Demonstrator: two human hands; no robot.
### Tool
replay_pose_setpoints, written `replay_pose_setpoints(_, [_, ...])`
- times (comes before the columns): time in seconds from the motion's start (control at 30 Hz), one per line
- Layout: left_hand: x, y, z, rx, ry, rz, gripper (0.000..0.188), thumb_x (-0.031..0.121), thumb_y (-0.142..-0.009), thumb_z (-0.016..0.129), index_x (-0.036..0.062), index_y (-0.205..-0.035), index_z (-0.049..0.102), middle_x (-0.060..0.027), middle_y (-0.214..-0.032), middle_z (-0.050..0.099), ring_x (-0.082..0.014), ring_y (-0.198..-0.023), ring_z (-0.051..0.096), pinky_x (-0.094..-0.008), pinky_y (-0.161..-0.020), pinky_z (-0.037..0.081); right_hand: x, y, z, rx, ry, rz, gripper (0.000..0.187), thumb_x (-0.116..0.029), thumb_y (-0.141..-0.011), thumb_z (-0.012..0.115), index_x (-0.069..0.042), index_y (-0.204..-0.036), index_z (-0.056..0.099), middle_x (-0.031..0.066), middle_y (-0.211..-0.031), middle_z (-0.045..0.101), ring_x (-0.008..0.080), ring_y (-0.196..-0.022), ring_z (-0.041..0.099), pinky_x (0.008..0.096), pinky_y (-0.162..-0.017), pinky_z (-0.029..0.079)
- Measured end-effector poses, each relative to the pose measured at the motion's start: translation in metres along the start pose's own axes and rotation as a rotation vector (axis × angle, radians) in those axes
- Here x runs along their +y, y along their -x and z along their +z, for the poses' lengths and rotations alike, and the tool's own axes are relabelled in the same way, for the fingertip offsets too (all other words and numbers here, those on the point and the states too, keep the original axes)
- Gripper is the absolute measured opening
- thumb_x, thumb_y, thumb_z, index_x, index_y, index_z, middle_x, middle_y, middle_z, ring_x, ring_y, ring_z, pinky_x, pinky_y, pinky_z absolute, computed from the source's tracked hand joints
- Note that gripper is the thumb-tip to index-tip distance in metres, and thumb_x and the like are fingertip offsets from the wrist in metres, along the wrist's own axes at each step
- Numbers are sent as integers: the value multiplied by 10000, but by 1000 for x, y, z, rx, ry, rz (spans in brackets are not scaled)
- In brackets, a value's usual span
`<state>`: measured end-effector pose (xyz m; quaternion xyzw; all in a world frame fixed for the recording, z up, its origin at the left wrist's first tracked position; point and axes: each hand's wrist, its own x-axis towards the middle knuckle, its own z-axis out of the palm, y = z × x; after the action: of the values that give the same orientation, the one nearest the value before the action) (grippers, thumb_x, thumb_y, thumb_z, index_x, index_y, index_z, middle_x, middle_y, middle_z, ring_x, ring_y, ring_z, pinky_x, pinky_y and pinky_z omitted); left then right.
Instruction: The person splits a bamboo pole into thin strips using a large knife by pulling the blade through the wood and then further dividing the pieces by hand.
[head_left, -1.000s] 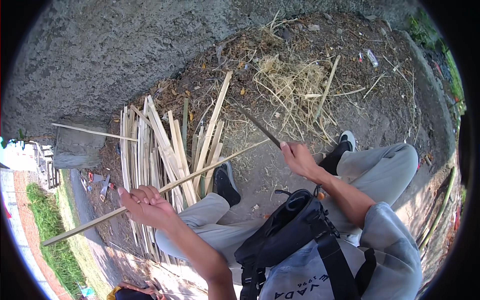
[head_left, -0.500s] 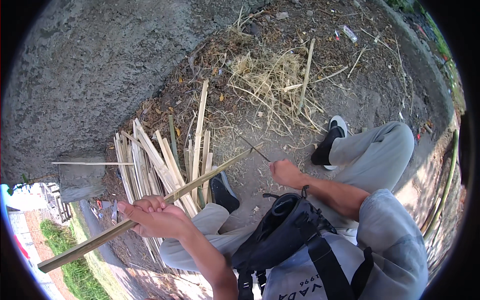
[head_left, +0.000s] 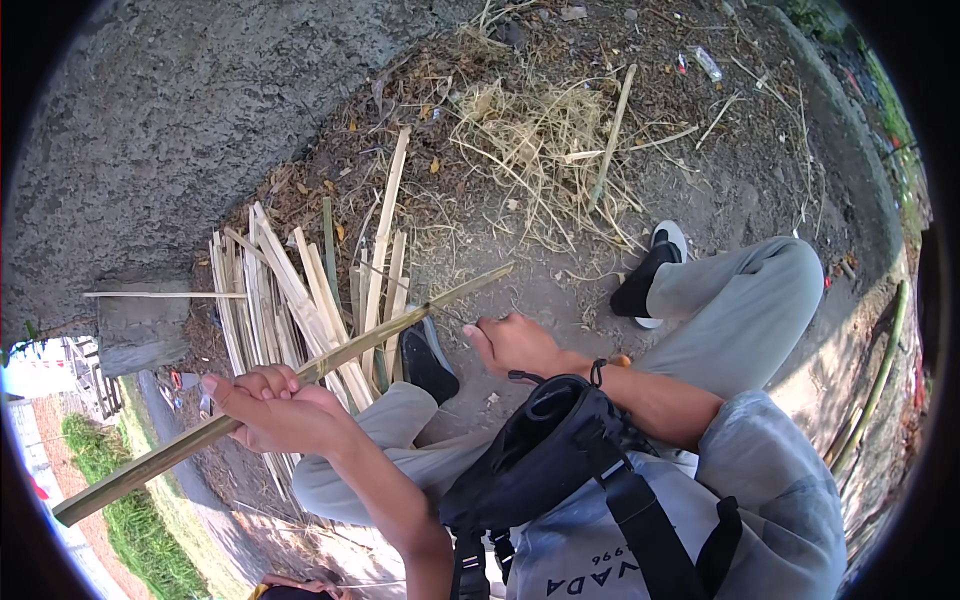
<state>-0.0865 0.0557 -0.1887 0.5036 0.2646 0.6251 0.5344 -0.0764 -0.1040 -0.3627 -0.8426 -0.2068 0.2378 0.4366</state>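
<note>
My left hand (head_left: 278, 408) is closed around a long split bamboo strip (head_left: 365, 341), which slants from the lower left up toward the middle. The fingers wrap it with the thumb side up. My right hand (head_left: 520, 345), closed with the thumb stretched out, is just below the strip's far end. It grips a knife whose thin dark blade (head_left: 398, 281) shows faintly across the strip; the handle is hidden in my fist. Beneath the strip, a pile of pale split bamboo strips (head_left: 310, 300) lies by my left shoe (head_left: 428, 362).
A rough concrete block (head_left: 200, 130) rises at upper left. Fibrous bamboo shavings (head_left: 530, 130) lie ahead on the dirt, with a loose strip (head_left: 612, 140) beside them. My right shoe (head_left: 650, 275) stands at right. A black bag (head_left: 540, 450) hangs at my front. Part of another person (head_left: 300, 590) shows at the lower edge.
My right hand has moved left and slightly down the strip with the knife, from the strip's far end toward my left hand. My left hand still holds the strip; the whole view has shifted slightly.
</note>
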Motion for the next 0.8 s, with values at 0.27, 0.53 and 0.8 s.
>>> replay_pose_setpoints(0.27, [-7,4,-7,-100,74,7,453,234,-933,583,161,-589,296,39,-463,250,-63,-370,234,-226,-348,188,78,-27,31,31,44,212,444,-318,-961,427,43,-800,627,297,-690,606,474,-704,616,525,-711,509])
replay_pose_setpoints(0.53, [-2,7,-7,-67,43,12,465,237,-944,562,160,-579,285,37,-470,256,-52,-380,236,-213,-361,173,80,-24,32,155,58,205,454,-321,-950,440,56,-800,645,307,-746,617,472,-736,622,530,-732,509])
replay_pose_setpoints(0.8, [-6,-3,-28,-157,169,1,190,180,-911,585,76,-776,501,46,-520,289,-46,-414,233,-213,-373,176,9,-14,15,-47,-148,44,431,-306,-932,452,54,-794,646,314,-734,611,470,-743,625,520,-720,513])
